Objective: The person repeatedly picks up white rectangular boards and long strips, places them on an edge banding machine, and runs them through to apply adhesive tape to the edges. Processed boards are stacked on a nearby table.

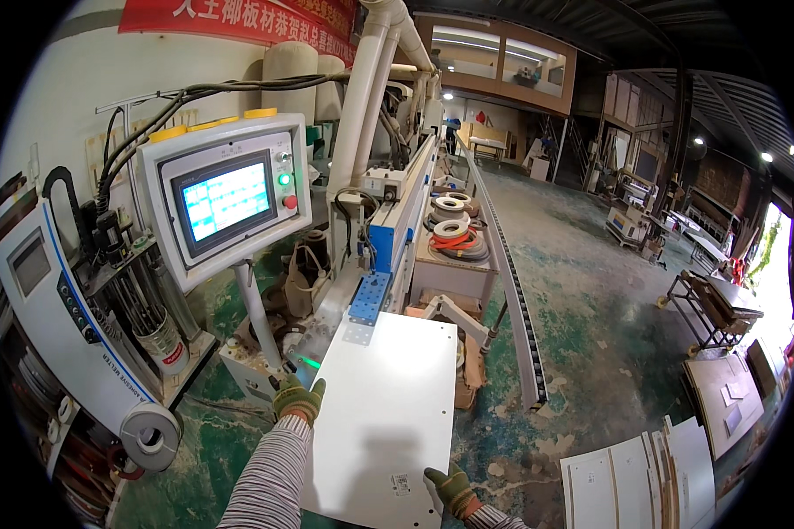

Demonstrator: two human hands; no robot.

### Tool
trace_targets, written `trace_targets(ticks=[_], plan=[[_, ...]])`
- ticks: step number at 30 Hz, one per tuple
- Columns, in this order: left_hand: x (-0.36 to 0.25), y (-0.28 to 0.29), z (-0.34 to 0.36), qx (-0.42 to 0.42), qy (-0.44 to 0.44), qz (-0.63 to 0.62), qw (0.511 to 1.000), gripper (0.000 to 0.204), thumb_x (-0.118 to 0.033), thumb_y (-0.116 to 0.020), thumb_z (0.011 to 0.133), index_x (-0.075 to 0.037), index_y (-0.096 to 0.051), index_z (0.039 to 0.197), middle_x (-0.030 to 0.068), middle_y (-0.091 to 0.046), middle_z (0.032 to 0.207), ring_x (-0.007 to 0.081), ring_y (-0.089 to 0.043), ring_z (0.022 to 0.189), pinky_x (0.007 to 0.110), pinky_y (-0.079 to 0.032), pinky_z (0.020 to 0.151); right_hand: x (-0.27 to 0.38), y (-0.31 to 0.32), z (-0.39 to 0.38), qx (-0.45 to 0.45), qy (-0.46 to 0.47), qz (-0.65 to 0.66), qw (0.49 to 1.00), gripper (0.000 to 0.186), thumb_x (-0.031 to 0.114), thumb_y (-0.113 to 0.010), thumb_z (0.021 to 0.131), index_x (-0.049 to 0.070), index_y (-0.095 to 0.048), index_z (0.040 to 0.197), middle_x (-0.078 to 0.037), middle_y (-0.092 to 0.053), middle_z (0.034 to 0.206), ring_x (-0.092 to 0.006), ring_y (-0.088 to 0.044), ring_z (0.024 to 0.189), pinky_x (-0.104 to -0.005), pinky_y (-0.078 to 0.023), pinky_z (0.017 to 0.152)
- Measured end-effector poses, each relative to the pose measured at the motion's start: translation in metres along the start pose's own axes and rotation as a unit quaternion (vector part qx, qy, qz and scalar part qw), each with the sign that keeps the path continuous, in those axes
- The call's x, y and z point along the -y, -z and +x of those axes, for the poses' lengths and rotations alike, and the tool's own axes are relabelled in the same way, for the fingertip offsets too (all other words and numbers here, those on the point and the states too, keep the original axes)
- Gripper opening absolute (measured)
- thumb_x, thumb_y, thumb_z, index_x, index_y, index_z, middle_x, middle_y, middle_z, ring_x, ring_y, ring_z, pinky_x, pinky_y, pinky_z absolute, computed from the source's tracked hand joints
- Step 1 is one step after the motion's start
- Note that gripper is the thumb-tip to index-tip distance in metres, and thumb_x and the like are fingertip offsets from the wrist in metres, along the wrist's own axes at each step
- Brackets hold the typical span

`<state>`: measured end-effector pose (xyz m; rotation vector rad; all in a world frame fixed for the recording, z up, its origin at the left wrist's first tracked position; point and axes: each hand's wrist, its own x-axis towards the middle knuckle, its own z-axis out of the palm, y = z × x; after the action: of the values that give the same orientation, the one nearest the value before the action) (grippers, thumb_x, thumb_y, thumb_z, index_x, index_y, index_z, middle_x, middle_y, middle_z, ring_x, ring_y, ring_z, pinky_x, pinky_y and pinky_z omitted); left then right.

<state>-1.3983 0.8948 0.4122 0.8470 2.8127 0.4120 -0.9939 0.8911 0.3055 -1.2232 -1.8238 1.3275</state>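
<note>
A white rectangular panel (381,397) with small holes along its right edge and a printed label near its lower right corner lies in front of me. Its far end reaches under a blue perforated plate (370,295) on the edge-banding machine (388,238). At the panel's left edge is my left hand (297,398) in a green work glove, closed on the edge with the thumb toward the board. My right hand (452,490), gloved too, grips the right edge near the closest corner; the fingers beneath are hidden.
A control screen (227,204) on a post and an adhesive melting unit (79,317) stand at left. A long roller rail (512,309) runs along the right, beside rolls of edging tape (451,229). White boards (631,476) are stacked lower right; a wheeled cart (711,304) stands beyond.
</note>
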Motion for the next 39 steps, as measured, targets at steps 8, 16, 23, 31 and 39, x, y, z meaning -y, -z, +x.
trace_targets(ticks=[8, 16, 23, 31, 39], plan=[[0.0, 0.003, -0.001, 0.012, 0.005, -0.019, 1.0, 0.087, -0.067, -0.053, 0.093, -0.003, -0.042, 0.15, 0.0233, -0.051, 0.148, 0.0383, -0.056, 0.131, 0.049, -0.048, 0.107, 0.016, 0.002, -0.004, -0.003, -0.007, 0.0, 1.0, 0.052, 0.04, -0.071, 0.091, 0.001, -0.066, 0.125, -0.018, -0.074, 0.11, -0.0333, -0.071, 0.099, -0.044, -0.054, 0.084], [-0.002, 0.007, -0.003, 0.023, 0.014, -0.017, 0.999, 0.087, -0.067, -0.052, 0.094, -0.004, -0.039, 0.153, 0.0234, -0.047, 0.152, 0.039, -0.053, 0.134, 0.049, -0.046, 0.11, 0.029, 0.005, -0.006, 0.008, -0.048, 0.016, 0.999, 0.049, 0.036, -0.072, 0.091, 0.001, -0.066, 0.125, -0.017, -0.074, 0.11, -0.031, -0.07, 0.098, -0.0435, -0.054, 0.083], [-0.001, 0.004, -0.002, 0.003, -0.004, -0.009, 1.0, 0.088, -0.067, -0.051, 0.094, -0.003, -0.04, 0.153, 0.0239, -0.047, 0.152, 0.0394, -0.053, 0.135, 0.049, -0.046, 0.11, 0.027, 0.002, -0.006, -0.007, -0.004, 0.036, 0.999, 0.047, 0.034, -0.071, 0.092, 0.001, -0.066, 0.123, -0.018, -0.074, 0.109, -0.0322, -0.071, 0.097, -0.0434, -0.055, 0.083], [-0.004, 0.009, -0.004, 0.032, 0.013, -0.01, 0.999, 0.088, -0.067, -0.05, 0.094, -0.004, -0.038, 0.153, 0.0241, -0.047, 0.152, 0.0392, -0.054, 0.133, 0.05, -0.047, 0.108, 0.005, 0.0, 0.0, -0.003, 0.02, 0.01, 1.0, 0.045, 0.036, -0.071, 0.092, 0.001, -0.067, 0.12, -0.019, -0.075, 0.106, -0.0336, -0.071, 0.095, -0.0439, -0.055, 0.081], [-0.003, 0.008, -0.004, 0.025, 0.009, -0.005, 1.0, 0.087, -0.066, -0.051, 0.094, -0.004, -0.039, 0.153, 0.024, -0.048, 0.15, 0.0389, -0.056, 0.132, 0.05, -0.049, 0.106, 0.008, -0.001, -0.002, -0.004, 0.017, 0.037, 0.999, 0.046, 0.035, -0.071, 0.091, 0.0, -0.066, 0.121, -0.019, -0.075, 0.106, -0.0339, -0.071, 0.095, -0.0443, -0.055, 0.081]])
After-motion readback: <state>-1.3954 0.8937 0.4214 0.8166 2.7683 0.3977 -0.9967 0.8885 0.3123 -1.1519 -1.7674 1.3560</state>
